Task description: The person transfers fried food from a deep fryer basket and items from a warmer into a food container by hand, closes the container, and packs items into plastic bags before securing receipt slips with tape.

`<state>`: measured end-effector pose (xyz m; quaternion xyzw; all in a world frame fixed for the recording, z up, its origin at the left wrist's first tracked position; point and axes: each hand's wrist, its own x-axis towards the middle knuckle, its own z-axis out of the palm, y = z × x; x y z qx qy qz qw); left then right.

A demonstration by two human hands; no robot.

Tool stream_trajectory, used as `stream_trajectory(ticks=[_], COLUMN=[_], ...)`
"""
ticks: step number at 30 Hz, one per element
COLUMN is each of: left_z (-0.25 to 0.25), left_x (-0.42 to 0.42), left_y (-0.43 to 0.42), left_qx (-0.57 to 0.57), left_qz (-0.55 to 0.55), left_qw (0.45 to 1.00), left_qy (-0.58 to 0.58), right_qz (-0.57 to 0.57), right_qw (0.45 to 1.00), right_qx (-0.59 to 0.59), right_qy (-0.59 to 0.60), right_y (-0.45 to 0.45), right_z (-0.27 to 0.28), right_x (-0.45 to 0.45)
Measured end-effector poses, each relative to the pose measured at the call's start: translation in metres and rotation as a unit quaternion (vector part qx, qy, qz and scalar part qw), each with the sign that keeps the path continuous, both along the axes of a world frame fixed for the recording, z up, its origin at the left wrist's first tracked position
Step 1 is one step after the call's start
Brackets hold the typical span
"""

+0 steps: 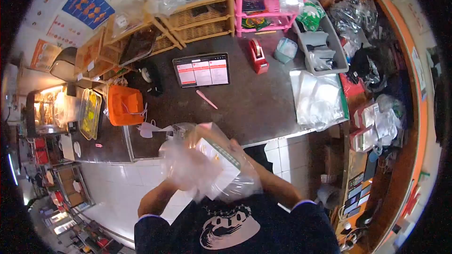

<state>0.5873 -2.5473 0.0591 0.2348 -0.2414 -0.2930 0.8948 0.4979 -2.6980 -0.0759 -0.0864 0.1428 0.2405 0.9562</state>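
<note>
At the far left a lit glass case (52, 110) glows, and beside it a clear tray (83, 117) with yellow things in it sits on the table. Next comes an orange bin (125, 103), just left of the open stretch where a tablet (201, 76) shows a red and white screen. A pink pen (207, 99) lies nearer the person, below the tablet.

In front of the table's near edge, close to the person's chest, is a white box (226, 173) with a green checked edge, tilted, with a loose clear bag (247, 183) around much of it. The left hand (194, 167) is at the box's left side, blurred behind the plastic — whether its fingers are closed I cannot tell. The right hand (237, 146) grasps the box and bag from the right, most of its fingers hidden.

Farther right, toward the back, stand a red tape dispenser (259, 61) and a pale teal cup (284, 55). A stack of clear plastic sleeves (313, 96) lies near the table's right end — just in front of a grey basket (332, 71) holding packets.
</note>
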Motion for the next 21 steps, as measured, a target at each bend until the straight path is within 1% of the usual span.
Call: stream_trajectory(ticks=[2, 3, 4, 5, 6, 7, 9, 10, 11, 12, 13, 14, 15, 18, 19, 20, 21], left_z=[-0.001, -0.004, -0.004, -0.006, -0.005, -0.003, 0.005, 0.016, 0.026, 0.03, 0.028, 0.027, 0.022, -0.001, -0.012, -0.025, -0.042], left_x=[-0.002, -0.003, 0.0, 0.002, 0.007, 0.012, 0.016, 0.018, 0.019, 0.018, 0.014, 0.009, 0.005, -0.007, -0.009, -0.01, -0.01], left_y=[0.004, 0.008, 0.015, 0.021, 0.028, 0.035, 0.035, 0.031, 0.027, 0.022, 0.016, 0.011, 0.007, -0.002, -0.003, -0.004, -0.003], left_qx=[0.028, 0.044, 0.057, 0.074, 0.077, 0.08, 0.086, 0.016, -0.053, -0.073, -0.061, -0.054, -0.042, -0.007, 0.004, 0.012, 0.019], left_qz=[0.021, 0.038, 0.064, 0.094, 0.12, 0.146, 0.198, 0.138, 0.072, 0.036, 0.018, -0.005, -0.026, -0.082, -0.094, -0.107, -0.118], left_qw=[0.999, 0.998, 0.996, 0.993, 0.989, 0.984, 0.971, 0.989, 0.996, 0.996, 0.997, 0.998, 0.998, 0.996, 0.994, 0.991, 0.987], left_qy=[0.0, 0.005, 0.012, 0.023, 0.042, 0.061, 0.097, 0.041, -0.014, -0.041, -0.038, -0.036, -0.027, 0.025, 0.049, 0.08, 0.11], right_qz=[0.023, 0.016, -0.041, -0.107, -0.272, -0.272, -0.338, -0.287, -0.24, -0.202, -0.12, -0.057, -0.062, -0.071, -0.069, -0.089, -0.113], right_qw=[0.998, 0.99, 0.965, 0.913, 0.793, 0.793, 0.764, 0.838, 0.903, 0.946, 0.986, 0.997, 0.996, 0.996, 0.996, 0.994, 0.983], right_qx=[-0.042, -0.104, -0.207, -0.325, -0.465, -0.465, -0.371, -0.271, -0.155, -0.047, -0.011, 0.04, 0.041, -0.001, -0.017, -0.07, -0.125], right_qy=[-0.04, -0.09, -0.157, -0.222, -0.285, -0.286, -0.405, -0.375, -0.322, -0.249, -0.116, 0.04, 0.039, 0.045, 0.048, -0.012, -0.067], right_y=[-0.004, -0.015, -0.025, -0.033, -0.036, -0.036, -0.042, -0.045, -0.049, -0.053, -0.038, -0.023, -0.021, -0.013, -0.016, -0.034, -0.054], right_z=[-0.007, 0.005, 0.025, 0.051, 0.072, 0.075, 0.079, 0.065, 0.051, 0.037, 0.032, 0.027, 0.014, -0.083, -0.089, -0.094, -0.075], right_x=[0.012, 0.019, 0.021, 0.021, 0.022, 0.017, -0.002, -0.006, -0.009, -0.013, -0.012, -0.012, -0.015, -0.026, -0.023, -0.027, -0.023])
